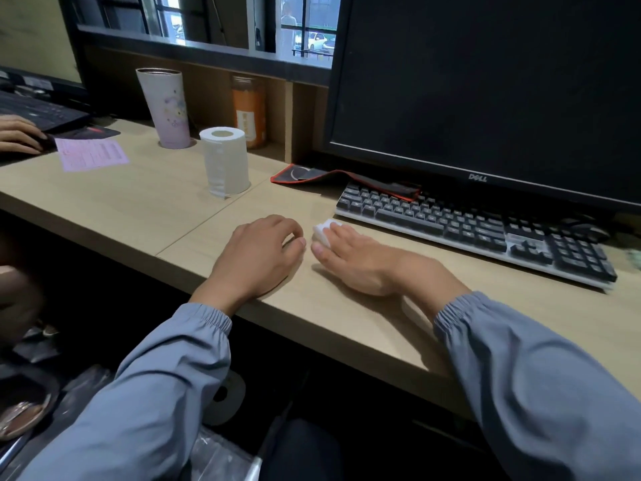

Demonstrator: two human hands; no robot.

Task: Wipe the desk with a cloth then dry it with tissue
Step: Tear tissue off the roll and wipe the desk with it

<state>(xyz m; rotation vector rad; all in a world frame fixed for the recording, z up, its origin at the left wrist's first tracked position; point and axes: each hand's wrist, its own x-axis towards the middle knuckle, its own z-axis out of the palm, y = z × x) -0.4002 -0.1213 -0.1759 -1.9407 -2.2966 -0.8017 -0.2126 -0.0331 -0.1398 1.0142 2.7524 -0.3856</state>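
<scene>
My right hand (353,258) lies flat on the light wooden desk (121,203), its straight fingers pressing down on a small white folded wad (324,230); I cannot tell whether it is cloth or tissue. Only the wad's far end shows past my fingertips. My left hand (256,255) rests on the desk just left of it, fingers loosely curled and holding nothing, thumb tip close to my right thumb. A white tissue roll (225,161) stands upright farther back on the desk.
A black keyboard (468,227) and a dark monitor (485,81) stand to the right, with a red-edged black mouse pad (333,178) behind the keyboard. Further back are a pale tumbler (166,109), an orange bottle (249,112) and a pink paper (91,153). Another person's hand (19,133) is at far left.
</scene>
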